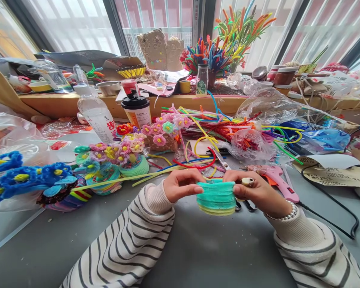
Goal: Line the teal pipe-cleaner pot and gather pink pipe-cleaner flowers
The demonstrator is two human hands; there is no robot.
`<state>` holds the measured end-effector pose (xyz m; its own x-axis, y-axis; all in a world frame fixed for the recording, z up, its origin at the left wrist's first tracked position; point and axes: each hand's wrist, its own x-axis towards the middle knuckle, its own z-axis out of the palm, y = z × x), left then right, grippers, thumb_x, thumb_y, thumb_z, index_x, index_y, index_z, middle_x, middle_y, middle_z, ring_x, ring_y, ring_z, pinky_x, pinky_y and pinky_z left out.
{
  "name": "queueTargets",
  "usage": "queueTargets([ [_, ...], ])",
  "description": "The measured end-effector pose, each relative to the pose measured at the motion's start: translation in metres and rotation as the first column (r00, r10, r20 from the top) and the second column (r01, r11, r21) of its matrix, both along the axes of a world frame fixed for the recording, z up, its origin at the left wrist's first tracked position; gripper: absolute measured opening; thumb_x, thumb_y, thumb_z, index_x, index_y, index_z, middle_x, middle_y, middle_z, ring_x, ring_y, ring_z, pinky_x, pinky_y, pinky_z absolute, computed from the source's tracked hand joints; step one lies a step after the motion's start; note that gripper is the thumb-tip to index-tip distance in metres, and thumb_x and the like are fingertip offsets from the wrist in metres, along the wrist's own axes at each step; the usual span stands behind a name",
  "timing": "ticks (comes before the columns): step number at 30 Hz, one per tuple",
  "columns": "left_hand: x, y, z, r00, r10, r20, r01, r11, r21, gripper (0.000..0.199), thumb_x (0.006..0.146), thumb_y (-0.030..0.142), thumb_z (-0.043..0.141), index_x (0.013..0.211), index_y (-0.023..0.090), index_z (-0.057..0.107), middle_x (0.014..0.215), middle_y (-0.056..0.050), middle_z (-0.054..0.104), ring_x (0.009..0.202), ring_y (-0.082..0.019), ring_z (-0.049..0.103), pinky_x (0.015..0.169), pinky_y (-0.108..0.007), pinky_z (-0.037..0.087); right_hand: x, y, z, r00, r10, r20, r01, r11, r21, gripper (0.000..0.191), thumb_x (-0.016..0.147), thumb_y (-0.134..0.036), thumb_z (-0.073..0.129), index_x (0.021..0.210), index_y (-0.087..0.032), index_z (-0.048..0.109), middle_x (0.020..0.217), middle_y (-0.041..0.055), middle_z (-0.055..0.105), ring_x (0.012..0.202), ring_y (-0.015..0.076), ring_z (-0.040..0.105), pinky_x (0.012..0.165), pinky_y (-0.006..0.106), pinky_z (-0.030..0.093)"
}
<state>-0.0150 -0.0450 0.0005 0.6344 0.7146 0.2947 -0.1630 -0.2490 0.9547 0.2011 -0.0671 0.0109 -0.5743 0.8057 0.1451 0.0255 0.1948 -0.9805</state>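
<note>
A small round pot (216, 197) wound from pipe cleaners, turquoise above and pale yellow at the base, is held upright above the grey table. My left hand (184, 185) pinches its rim on the left side between thumb and fingers. On the opposite side my right hand (255, 191), with a ring and a beaded bracelet, grips the rim the same way. Behind the pot lie scissors (222, 159), their black handles partly hidden by the pot and my right hand. A pale yellow pipe cleaner (114, 182) stretches across the table toward my left hand; whether it touches is unclear.
Pipe-cleaner flower pots (135, 166) stand at the left, beside a water bottle (94, 114) and a paper cup (136, 112). Bundled pipe cleaners (240, 134) lie behind. A pink glue gun (277, 180) with a black cord (327, 221) rests at the right. A cluttered wooden ledge (168, 102) runs along the back.
</note>
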Motion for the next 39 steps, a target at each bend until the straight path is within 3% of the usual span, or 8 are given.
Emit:
queueTargets([
  [4,0.0023,-0.0026,-0.0016,0.994,0.037,-0.104,-0.042,0.998,-0.038,0.022,0.062,0.031,0.062,0.068,0.013,0.051,0.063,0.0,0.043,0.061,-0.01,0.042,0.053,-0.023,0.033,-0.0007,0.0001,-0.0017,1.0,-0.02,0.001,0.02,1.0,-0.017,0.014,0.076,-0.027,0.05,0.073,-0.015,0.055,0.073,0.0007,0.047,0.06,0.0077,0.04,0.051,0.021,0.029],
  [11,-0.0037,-0.0019,0.0046,0.993,-0.071,-0.093,0.073,0.997,0.02,0.024,0.07,0.033,0.052,0.082,0.013,0.05,0.071,-0.002,0.041,0.064,-0.011,0.039,0.054,-0.024,0.031,0.0011,-0.0005,-0.0057,0.997,-0.042,-0.062,0.038,0.996,-0.077,0.015,0.076,-0.029,0.05,0.072,-0.015,0.055,0.072,-0.0006,0.043,0.053,0.0049,0.034,0.043,0.02,0.022],
  [22,-0.0018,-0.002,0.0023,0.991,-0.059,-0.124,0.067,0.996,0.062,0.024,0.071,0.035,0.049,0.08,0.013,0.047,0.07,-0.002,0.04,0.063,-0.011,0.038,0.055,-0.024,0.031,-0.001,-0.0004,-0.0046,0.998,-0.05,-0.044,0.046,0.995,-0.09,0.016,0.075,-0.03,0.051,0.071,-0.016,0.055,0.071,-0.0011,0.042,0.05,0.0044,0.033,0.042,0.02,0.021],
  [32,-0.0005,-0.0035,0.0021,0.987,0.002,-0.162,0.017,0.994,0.112,0.025,0.07,0.038,0.047,0.08,0.014,0.046,0.07,-0.002,0.042,0.061,-0.011,0.038,0.055,-0.025,0.032,-0.0003,-0.0003,-0.0059,0.997,-0.073,-0.022,0.07,0.993,-0.091,0.018,0.075,-0.032,0.05,0.073,-0.015,0.055,0.073,-0.0005,0.043,0.051,0.005,0.033,0.042,0.02,0.023],
  [36,0.0029,-0.0047,-0.0022,0.989,0.086,-0.12,-0.07,0.989,0.13,0.023,0.069,0.036,0.049,0.078,0.014,0.048,0.068,-0.001,0.041,0.056,-0.009,0.036,0.049,-0.022,0.032,-0.0005,-0.0009,-0.0062,0.997,-0.077,-0.021,0.075,0.993,-0.088,0.017,0.074,-0.031,0.052,0.072,-0.015,0.054,0.071,-0.0005,0.043,0.052,0.0053,0.034,0.042,0.02,0.023],
  [39,0.0056,-0.0056,-0.0042,0.984,0.173,-0.035,-0.164,0.97,0.18,0.026,0.07,0.03,0.05,0.092,0.014,0.05,0.081,-0.004,0.044,0.057,-0.007,0.038,0.051,-0.021,0.036,-0.0002,-0.0004,-0.0085,0.994,-0.098,-0.044,0.093,0.99,-0.102,0.016,0.075,-0.032,0.05,0.073,-0.016,0.053,0.068,-0.0017,0.04,0.049,0.0048,0.031,0.041,0.02,0.021],
])
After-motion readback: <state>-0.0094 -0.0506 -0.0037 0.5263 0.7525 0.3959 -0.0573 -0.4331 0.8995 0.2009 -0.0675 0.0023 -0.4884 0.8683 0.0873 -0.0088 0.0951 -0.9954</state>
